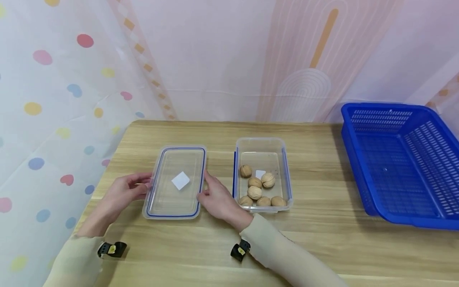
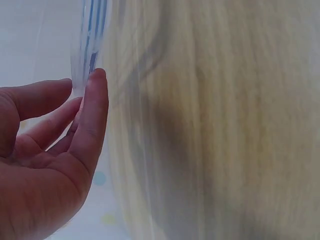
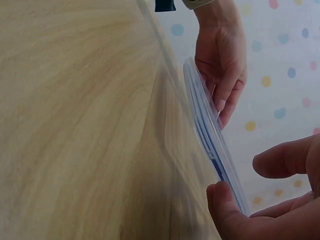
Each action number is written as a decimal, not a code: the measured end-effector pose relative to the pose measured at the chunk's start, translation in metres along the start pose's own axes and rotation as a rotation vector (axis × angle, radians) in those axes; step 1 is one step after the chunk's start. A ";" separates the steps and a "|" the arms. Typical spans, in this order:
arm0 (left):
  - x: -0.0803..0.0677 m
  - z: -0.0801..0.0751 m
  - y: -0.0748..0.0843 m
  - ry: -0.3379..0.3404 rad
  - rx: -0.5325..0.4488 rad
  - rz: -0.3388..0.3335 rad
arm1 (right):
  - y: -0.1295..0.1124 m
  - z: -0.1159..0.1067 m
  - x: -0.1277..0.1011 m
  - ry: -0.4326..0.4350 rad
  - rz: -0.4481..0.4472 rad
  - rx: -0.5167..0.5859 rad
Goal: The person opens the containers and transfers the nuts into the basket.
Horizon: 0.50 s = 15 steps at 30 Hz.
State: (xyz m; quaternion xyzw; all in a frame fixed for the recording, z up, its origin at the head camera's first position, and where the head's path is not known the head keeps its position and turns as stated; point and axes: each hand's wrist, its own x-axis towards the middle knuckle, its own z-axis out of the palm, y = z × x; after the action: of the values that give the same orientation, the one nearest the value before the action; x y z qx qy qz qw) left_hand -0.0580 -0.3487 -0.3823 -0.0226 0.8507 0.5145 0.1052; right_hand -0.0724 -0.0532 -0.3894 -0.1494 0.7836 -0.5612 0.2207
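Note:
A clear plastic lid (image 1: 166,199) with a blue seal and a white square sticker (image 1: 180,181) is held slightly above the table, face up. My left hand (image 1: 123,194) pinches its left edge; in the left wrist view the thumb (image 2: 47,95) and fingertips meet at the rim. My right hand (image 1: 219,198) holds the opposite edge, a fingertip (image 3: 223,192) against the rim and the thumb lying over the upper side. Just right of that hand stands an uncovered clear box (image 1: 259,142) with several walnuts (image 1: 268,180), mostly in its near half.
On the right side of the wooden table (image 1: 312,167) stands a large blue plastic basket (image 1: 362,187) with slotted walls. Patterned cloth (image 1: 215,59) hangs behind the table and along its left side. A black band with a small device (image 1: 112,249) is on each wrist.

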 end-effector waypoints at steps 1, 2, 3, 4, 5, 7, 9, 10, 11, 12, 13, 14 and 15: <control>0.001 0.001 0.000 -0.004 0.005 -0.011 | 0.000 0.000 0.000 0.001 0.009 0.003; 0.001 0.001 0.000 -0.009 0.012 -0.023 | 0.001 0.001 0.000 -0.004 0.018 0.008; 0.002 0.002 -0.001 -0.015 0.017 -0.032 | 0.002 0.001 0.000 -0.007 0.029 0.014; 0.002 0.002 -0.001 -0.020 0.025 -0.043 | 0.002 0.002 0.000 -0.010 0.040 0.017; 0.002 0.002 -0.001 -0.025 0.032 -0.055 | 0.003 0.002 0.000 -0.015 0.052 0.024; 0.002 0.002 -0.001 -0.034 0.043 -0.084 | 0.004 0.003 0.000 -0.019 0.075 0.038; 0.001 0.002 -0.001 -0.044 0.052 -0.105 | 0.005 0.004 -0.001 -0.021 0.087 0.052; 0.001 0.002 0.000 -0.046 0.053 -0.117 | 0.005 0.004 -0.001 -0.023 0.088 0.057; 0.001 0.002 0.000 -0.046 0.052 -0.126 | 0.005 0.005 -0.002 -0.027 0.087 0.069; 0.001 0.002 0.000 -0.042 0.058 -0.137 | 0.005 0.005 -0.002 -0.028 0.084 0.079; 0.000 0.002 0.000 -0.039 0.063 -0.145 | 0.005 0.005 -0.003 -0.031 0.080 0.090; -0.001 0.001 0.001 -0.036 0.076 -0.150 | 0.005 0.005 -0.004 -0.039 0.079 0.100; -0.002 0.001 0.002 -0.030 0.088 -0.155 | 0.004 0.005 -0.005 -0.046 0.074 0.109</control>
State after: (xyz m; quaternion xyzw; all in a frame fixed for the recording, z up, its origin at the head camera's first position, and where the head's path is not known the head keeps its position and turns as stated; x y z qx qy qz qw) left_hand -0.0561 -0.3472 -0.3805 -0.0759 0.8666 0.4671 0.1583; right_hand -0.0656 -0.0531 -0.3938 -0.1207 0.7515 -0.5911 0.2671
